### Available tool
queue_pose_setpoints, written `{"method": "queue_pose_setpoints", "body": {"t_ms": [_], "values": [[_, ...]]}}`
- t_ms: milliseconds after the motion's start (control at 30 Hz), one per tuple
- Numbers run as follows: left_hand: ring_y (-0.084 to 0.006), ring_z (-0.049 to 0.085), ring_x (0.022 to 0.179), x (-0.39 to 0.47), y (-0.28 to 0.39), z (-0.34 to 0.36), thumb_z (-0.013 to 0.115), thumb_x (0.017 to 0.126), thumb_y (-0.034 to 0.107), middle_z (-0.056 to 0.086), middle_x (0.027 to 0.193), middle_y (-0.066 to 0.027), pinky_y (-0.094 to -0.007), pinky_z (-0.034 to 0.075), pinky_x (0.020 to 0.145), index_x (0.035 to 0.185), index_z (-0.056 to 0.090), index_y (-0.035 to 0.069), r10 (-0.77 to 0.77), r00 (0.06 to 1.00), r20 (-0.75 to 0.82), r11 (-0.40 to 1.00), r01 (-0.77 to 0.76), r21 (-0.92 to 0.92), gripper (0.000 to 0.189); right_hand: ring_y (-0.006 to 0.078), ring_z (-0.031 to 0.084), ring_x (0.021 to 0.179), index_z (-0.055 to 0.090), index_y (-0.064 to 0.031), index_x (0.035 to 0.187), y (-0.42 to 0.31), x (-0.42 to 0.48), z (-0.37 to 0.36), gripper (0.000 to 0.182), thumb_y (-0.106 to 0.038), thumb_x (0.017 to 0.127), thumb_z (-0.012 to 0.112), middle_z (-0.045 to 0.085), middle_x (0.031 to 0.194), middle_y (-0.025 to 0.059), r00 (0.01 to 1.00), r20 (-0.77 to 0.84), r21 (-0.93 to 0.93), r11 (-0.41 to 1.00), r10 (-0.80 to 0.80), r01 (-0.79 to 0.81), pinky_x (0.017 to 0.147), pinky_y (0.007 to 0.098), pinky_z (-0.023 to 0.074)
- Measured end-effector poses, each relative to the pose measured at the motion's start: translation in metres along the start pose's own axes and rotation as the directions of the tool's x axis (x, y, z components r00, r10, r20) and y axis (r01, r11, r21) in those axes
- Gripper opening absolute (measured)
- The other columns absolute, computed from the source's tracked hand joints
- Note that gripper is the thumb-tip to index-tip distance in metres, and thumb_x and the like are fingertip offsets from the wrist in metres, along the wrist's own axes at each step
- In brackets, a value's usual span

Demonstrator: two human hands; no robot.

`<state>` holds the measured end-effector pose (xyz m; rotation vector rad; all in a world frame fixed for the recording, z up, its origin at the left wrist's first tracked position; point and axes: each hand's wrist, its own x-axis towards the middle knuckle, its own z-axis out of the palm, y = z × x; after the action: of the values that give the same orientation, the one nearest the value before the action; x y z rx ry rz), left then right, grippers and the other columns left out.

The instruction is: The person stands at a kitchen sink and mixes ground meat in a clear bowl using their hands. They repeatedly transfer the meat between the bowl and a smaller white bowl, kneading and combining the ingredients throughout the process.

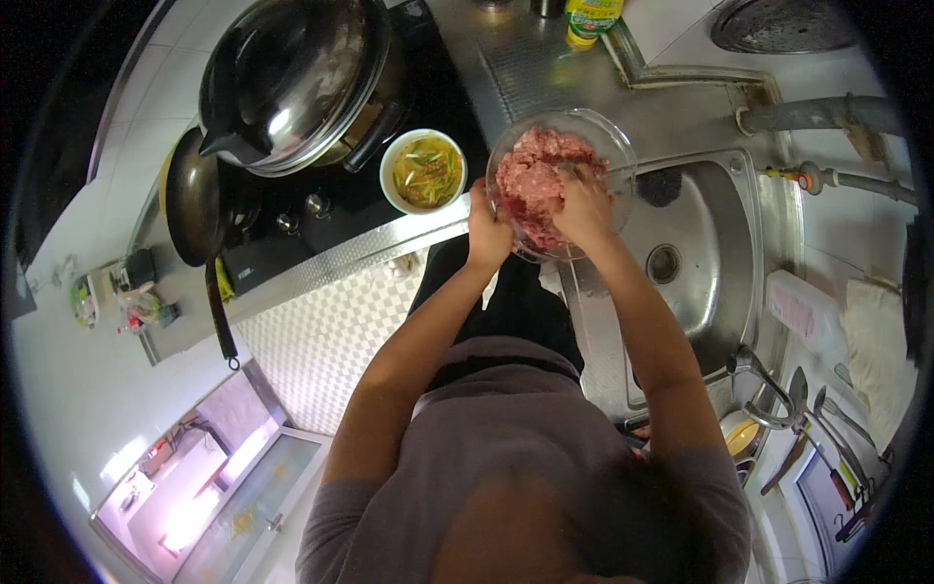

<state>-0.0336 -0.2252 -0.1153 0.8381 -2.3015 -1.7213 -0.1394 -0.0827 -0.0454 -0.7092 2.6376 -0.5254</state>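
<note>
A clear bowl point(622, 146) of raw minced meat point(536, 175) is at the counter edge, between the stove and the sink. My left hand point(489, 232) grips its near left rim, the thumb up along the side. Inside the bowl, my right hand point(586, 208) has its fingers pressed into the meat. Those fingers are blurred and partly sunk in it, so how far they are curled is unclear. Left of the bowl, on the stove's front edge, stands a white bowl point(387, 182) of yellowish liquid with chopped green pieces and small brown grains.
A large lidded pot point(292, 80) sits on the black stove point(350, 197), with a long-handled pan point(193, 212) left of it. The steel sink point(693, 292) and its faucet point(762, 394) are at right. Behind the bowl stands a yellow-green bottle point(589, 22). Utensils point(795, 423) hang at far right.
</note>
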Motion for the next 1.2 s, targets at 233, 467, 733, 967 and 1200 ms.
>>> {"method": "queue_pose_setpoints", "body": {"t_ms": [233, 467, 733, 967, 1200], "values": [[-0.0176, 0.056, 0.053, 0.003, -0.006, 0.001, 0.045, 0.09, 0.003, 0.06, 0.1, -0.0168, -0.0297, 0.046, 0.046, 0.134, 0.028, 0.005, 0.215, 0.975, -0.048, 0.974, -0.211, 0.077, 0.047, 0.0416, 0.065, 0.084, 0.047, -0.0076, 0.124, 0.002, 0.005, 0.042, 0.042, -0.014, 0.084, 0.057, 0.054, 0.117, 0.0294, 0.994, 0.006, -0.101, 0.989, -0.106, 0.106, 0.066, 0.0482, 0.0542], [-0.0177, 0.059, 0.061, -0.006, 0.044, -0.012, 0.046, 0.09, 0.002, 0.06, 0.107, -0.0158, -0.0283, 0.048, 0.053, 0.132, 0.032, 0.003, -0.25, 0.961, 0.117, 0.956, 0.265, -0.129, 0.044, 0.0385, 0.05, 0.116, 0.048, -0.0129, 0.127, -0.003, 0.026, -0.013, 0.053, -0.012, 0.076, 0.064, 0.05, 0.124, 0.0234, 0.998, 0.049, 0.012, 0.999, 0.03, -0.031, 0.088, 0.0513, 0.046], [-0.0198, 0.059, 0.053, -0.002, 0.029, -0.004, 0.041, 0.088, -0.002, 0.061, 0.096, -0.0179, -0.0318, 0.047, 0.045, 0.132, 0.035, 0.004, 0.003, 1.0, 0.025, 0.995, 0.0, -0.097, 0.044, 0.0417, 0.039, 0.125, 0.058, -0.0186, 0.119, -0.026, 0.038, 0.024, 0.051, -0.011, 0.07, 0.067, 0.044, 0.132, 0.0158, 0.945, -0.162, -0.111, 0.957, -0.285, 0.27, 0.097, 0.0522, 0.0397], [-0.016, 0.053, 0.045, -0.007, 0.036, -0.004, 0.04, 0.089, -0.003, 0.06, 0.096, -0.0176, -0.0304, 0.044, 0.039, 0.129, 0.036, 0.005, -0.201, 0.978, 0.056, 0.953, 0.208, -0.219, 0.042, 0.0372, 0.039, 0.128, 0.061, -0.0234, 0.118, 0.007, 0.016, -0.006, 0.042, -0.008, 0.079, 0.056, 0.046, 0.135, 0.0147, 0.968, 0.132, -0.042, 0.975, -0.213, 0.22, 0.101, 0.066, 0.0242], [-0.0204, 0.058, 0.048, -0.006, 0.036, -0.005, 0.04, 0.089, -0.002, 0.06, 0.083, -0.0165, -0.0323, 0.047, 0.041, 0.128, 0.038, 0.005, -0.128, 0.99, 0.061, 0.977, 0.136, -0.161, 0.04, 0.0422, 0.038, 0.128, 0.064, -0.0283, 0.116, 0.007, -0.023, 0.004, 0.036, -0.017, 0.084, 0.052, 0.038, 0.143, 0.016, 0.906, -0.082, -0.202, 0.898, -0.414, 0.392, 0.106, 0.0607, 0.0229]]}}
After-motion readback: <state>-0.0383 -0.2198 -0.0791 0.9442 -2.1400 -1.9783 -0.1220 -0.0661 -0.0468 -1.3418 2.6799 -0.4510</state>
